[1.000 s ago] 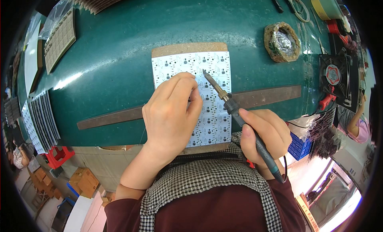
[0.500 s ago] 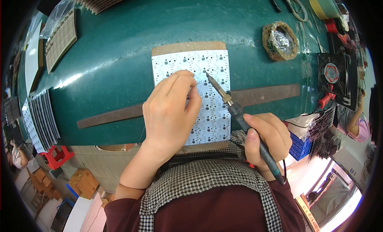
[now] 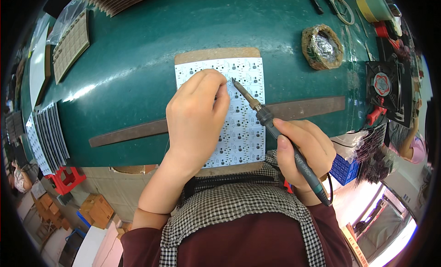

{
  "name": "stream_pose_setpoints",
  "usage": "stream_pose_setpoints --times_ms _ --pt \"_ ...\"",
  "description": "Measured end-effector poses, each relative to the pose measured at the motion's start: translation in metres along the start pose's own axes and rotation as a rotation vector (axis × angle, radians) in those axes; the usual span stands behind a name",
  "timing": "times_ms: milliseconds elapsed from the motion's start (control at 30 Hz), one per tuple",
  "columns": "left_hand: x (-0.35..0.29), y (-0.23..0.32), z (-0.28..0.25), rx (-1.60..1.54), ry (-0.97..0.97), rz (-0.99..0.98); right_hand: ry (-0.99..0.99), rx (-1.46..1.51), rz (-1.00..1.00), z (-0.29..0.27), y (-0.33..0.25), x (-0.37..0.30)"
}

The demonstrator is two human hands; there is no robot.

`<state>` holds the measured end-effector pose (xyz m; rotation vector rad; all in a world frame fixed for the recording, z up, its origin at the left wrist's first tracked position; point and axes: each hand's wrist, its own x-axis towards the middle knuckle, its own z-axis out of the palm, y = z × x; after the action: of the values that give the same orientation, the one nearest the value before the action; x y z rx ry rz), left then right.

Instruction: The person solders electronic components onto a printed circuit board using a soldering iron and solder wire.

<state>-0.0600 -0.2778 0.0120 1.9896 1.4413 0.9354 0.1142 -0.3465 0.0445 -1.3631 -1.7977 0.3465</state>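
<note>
A white circuit board [image 3: 250, 134] with rows of small dark parts lies on a brown backing board [image 3: 218, 54]. In my right hand [image 3: 308, 150] is a soldering iron [image 3: 265, 116], held like a pen, its tip slanting to the upper part of the circuit board. Whether the tip touches the surface I cannot tell. My left hand [image 3: 195, 115] is closed in a pinch over the board's left half, its fingertips just left of the iron's tip. A thin wire [image 3: 166, 145] shows beside the left wrist; its end at the fingertips is hidden.
A dark flat bar [image 3: 312, 108] crosses the green table [image 3: 133, 46] on both sides of the board. An octagonal container with silvery contents [image 3: 325, 46] stands at the upper right, near a fan [image 3: 382, 84]. Stacked boards [image 3: 48, 138] stand at the left edge.
The iron's tip has shifted slightly left and up, toward my left fingertips. My left hand has risen a little, its fingers bent more.
</note>
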Motion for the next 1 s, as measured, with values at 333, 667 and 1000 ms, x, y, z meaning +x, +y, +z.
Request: stream_pose_setpoints --times_ms 333,667,1000 --pt "0.001 -0.004 -0.001 0.028 -0.006 0.032 -0.005 -0.051 -0.061 0.002 -0.006 0.0" --pt "0.001 0.001 -0.006 -0.073 -0.056 -0.087 0.253 -0.341 0.064 -0.035 0.021 -0.03" --pt "-0.018 0.016 -0.017 -0.057 -0.066 -0.057 0.409 -0.432 -0.006 -0.031 0.065 -0.071"
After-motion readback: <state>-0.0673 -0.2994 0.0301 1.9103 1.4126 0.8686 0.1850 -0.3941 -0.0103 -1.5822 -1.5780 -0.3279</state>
